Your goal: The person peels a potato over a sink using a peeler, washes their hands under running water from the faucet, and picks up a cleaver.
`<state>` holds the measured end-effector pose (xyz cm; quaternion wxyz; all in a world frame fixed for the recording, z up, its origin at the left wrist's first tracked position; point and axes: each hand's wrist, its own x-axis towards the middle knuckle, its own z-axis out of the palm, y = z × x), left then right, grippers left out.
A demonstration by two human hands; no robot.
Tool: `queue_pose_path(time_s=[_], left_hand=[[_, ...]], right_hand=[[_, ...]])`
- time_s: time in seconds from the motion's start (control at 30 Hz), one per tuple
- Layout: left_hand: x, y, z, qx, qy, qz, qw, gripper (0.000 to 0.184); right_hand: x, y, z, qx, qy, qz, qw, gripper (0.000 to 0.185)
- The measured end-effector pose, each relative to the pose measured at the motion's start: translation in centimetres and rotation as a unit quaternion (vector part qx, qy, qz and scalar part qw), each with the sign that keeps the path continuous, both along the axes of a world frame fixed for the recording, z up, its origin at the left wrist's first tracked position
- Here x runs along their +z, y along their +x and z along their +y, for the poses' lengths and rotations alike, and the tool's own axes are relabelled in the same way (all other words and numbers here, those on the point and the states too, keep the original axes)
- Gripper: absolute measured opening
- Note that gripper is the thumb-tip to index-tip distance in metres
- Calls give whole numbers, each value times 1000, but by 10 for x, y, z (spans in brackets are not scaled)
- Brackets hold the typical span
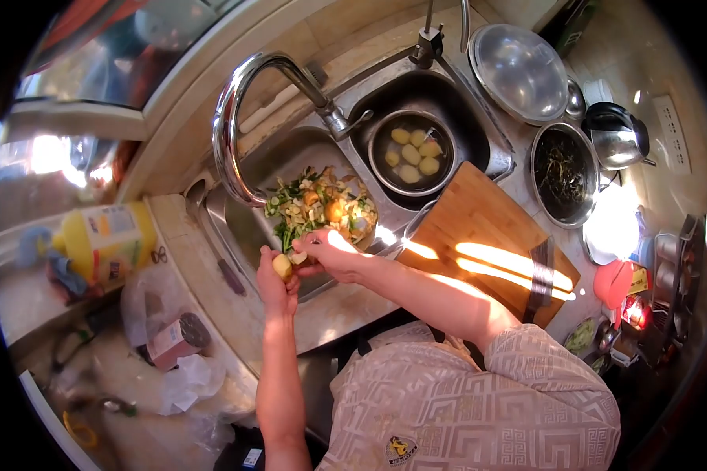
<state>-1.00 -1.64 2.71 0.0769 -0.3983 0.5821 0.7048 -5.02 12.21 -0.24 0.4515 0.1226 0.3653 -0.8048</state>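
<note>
Over the front edge of the left sink basin (247,169), my left hand (272,284) is closed around a yellowish potato (282,268). My right hand (327,253) meets it from the right with its fingers curled. A pale piece (297,257) shows by the right fingertips; whether it is peel or part of the potato is unclear. Any tool in the right hand is hidden. Just beyond both hands lies a heap of peelings and green scraps (322,206). In the right basin, a metal bowl (375,161) holds several peeled potatoes (409,154) in water.
A chrome faucet (226,133) arches over the left basin. To the right are a wooden cutting board (479,235), a dark-handled knife or cleaver (541,275), a bowl of dark greens (564,174) and a metal lid (520,72). A yellow bottle (106,243) is at left.
</note>
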Motion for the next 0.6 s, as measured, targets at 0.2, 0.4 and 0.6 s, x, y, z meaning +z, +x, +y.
queue_pose_path(time_s=[0.2, 0.4, 0.6], left_hand=[[13, -4, 18, 58, 92, -51, 993, 42], [-2, 1, -14, -24, 184, -87, 979, 50], [5, -6, 3, 113, 179, -137, 968, 56]], right_hand=[[-3, 12, -2, -32, 18, 28, 999, 28], [-11, -2, 1, 4, -15, 51, 999, 23], [-9, -3, 1, 24, 34, 127, 991, 26]])
